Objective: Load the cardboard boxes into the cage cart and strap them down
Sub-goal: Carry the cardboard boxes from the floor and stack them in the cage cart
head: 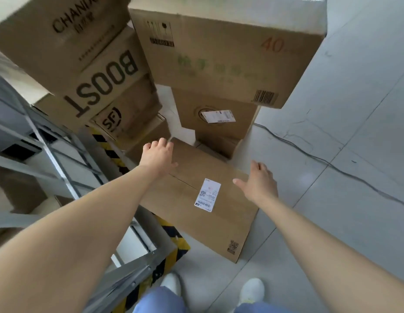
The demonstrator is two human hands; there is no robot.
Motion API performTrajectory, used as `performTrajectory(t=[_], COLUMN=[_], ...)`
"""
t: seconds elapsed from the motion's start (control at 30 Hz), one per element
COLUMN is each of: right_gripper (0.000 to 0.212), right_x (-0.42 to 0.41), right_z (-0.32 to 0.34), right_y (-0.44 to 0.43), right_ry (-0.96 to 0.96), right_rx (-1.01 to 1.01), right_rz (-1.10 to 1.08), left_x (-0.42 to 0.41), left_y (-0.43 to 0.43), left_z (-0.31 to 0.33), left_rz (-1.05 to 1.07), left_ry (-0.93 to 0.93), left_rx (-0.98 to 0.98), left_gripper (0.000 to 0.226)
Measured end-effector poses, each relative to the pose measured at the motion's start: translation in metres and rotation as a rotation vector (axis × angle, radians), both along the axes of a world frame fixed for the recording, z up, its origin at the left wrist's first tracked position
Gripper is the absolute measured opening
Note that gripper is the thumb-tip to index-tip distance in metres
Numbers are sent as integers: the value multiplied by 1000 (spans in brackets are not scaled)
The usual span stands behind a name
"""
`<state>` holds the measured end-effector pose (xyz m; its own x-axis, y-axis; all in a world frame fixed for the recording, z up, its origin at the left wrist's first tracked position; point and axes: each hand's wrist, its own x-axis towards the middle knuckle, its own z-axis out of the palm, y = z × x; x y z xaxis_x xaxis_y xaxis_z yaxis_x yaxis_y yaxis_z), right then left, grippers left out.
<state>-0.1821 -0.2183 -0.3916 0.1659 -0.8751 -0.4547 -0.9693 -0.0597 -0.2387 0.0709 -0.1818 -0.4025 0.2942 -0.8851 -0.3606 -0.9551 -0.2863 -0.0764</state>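
The cardboard box I want stands on the tiled floor just in front of my feet, with a white shipping label on its top face and a taped seam running across it. My left hand lies on the far left corner of the box, fingers curled over the edge, and my right hand is at the right edge with fingers spread and the thumb pointing inward; both hands are open, neither one has closed on the box yet. I judge the box to be stiff and dry, not slippery, and of middle weight, but I cannot know what is inside. The top flaps may give under pressure, so I think it is better to hold it low at two opposite sides or under the bottom corners, not by the flaps. Just behind it rise two stacks of boxes: on the left the BOOST box under a CHANDO box, on the right a large box marked 40. These look tilted toward me, perhaps only because of the wide lens. The cage cart with grey metal bars stands at my left, near black-and-yellow hazard tape. A thin cable lies on the floor at the right, a possible trip risk.
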Motion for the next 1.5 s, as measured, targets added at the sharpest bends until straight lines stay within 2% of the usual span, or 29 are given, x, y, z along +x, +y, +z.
performTrajectory(t=[0.1,0.33,0.5,0.7,0.83,0.97,1.23,1.4,1.5], right_gripper=[70,74,82,95,112,132,134,134,134], right_x=[-3,-19,-24,-16,-20,-28,-61,-96,-116], right_z=[-75,-207,-268,-312,-324,-332,-326,-301,-266], right_y=[14,23,14,9,10,12,-3,-9,-8], right_ry=[-11,-40,20,64,9,-72,-79,-70,-92], right_rx=[24,27,6,13,46,130,86,67,53], right_rz=[-50,-226,-336,-498,-632,-816,-882,-919,-928], left_x=[19,46,68,86,96,91,74,41,19], left_y=[12,13,3,-10,-17,-26,-43,-56,-60], left_z=[-76,-204,-266,-309,-321,-319,-329,-317,-285], left_rz=[43,124,163,388,551,634,781,894,917], left_ry=[18,14,24,134,250,234,302,503,536], left_rx=[27,27,-19,-37,-68,-64,-27,-127,-161], left_gripper=[59,69,72,88,104,114,142,140,138])
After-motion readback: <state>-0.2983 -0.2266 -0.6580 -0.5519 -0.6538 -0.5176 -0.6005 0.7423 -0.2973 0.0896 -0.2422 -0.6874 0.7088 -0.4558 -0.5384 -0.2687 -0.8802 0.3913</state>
